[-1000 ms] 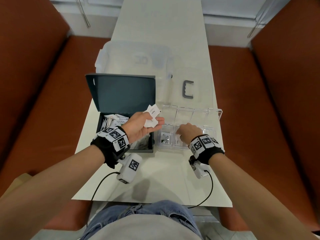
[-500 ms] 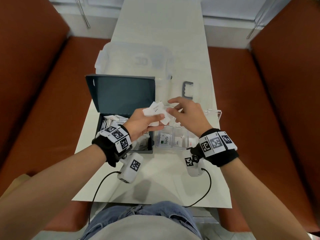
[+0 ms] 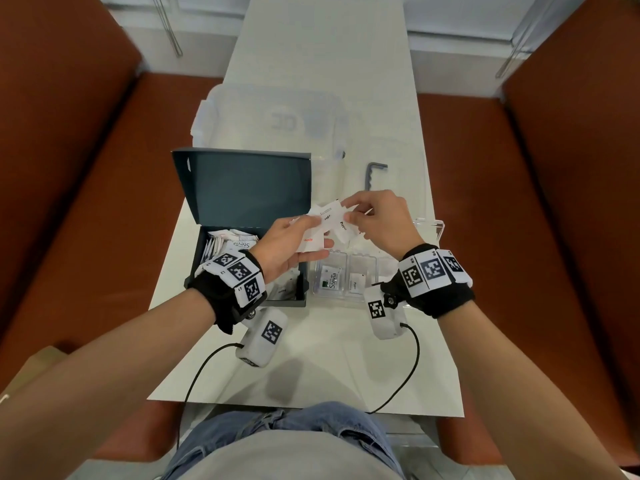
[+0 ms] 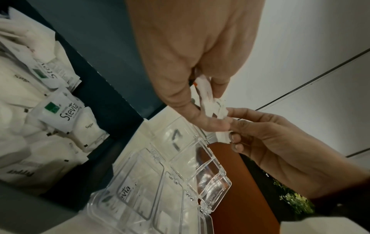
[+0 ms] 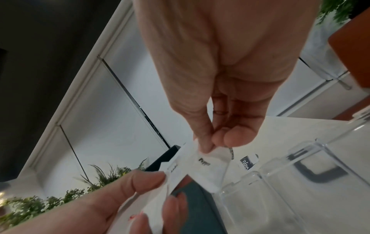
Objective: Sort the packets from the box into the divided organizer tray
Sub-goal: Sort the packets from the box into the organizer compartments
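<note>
Right hand (image 3: pixel 381 223) is up off the tray (image 3: pixel 427 225) now; a second ago it was down in a near compartment, half a second ago already reaching for the left hand's stack. Reads as: last packet is dropped, next one being taken. Right thumb and forefinger pinch the corner of one packet (image 5: pixel 208 164), other fingers loosely curled, nothing else in that hand. Left hand (image 3: pixel 287 244) grips the fan of packets (image 3: pixel 320 225), thumb on top, fingers curled under, held above the gap between box (image 3: pixel 242 188) and tray. The pinched packet overlaps the fan, so I can't tell if it's free yet. Box holds plenty more; tray shows a Stevia packet (image 3: pixel 330 280) and a second one (image 3: pixel 356 283) in adjacent near compartments, far cells look empty. Early in the sort, I'd say.
</note>
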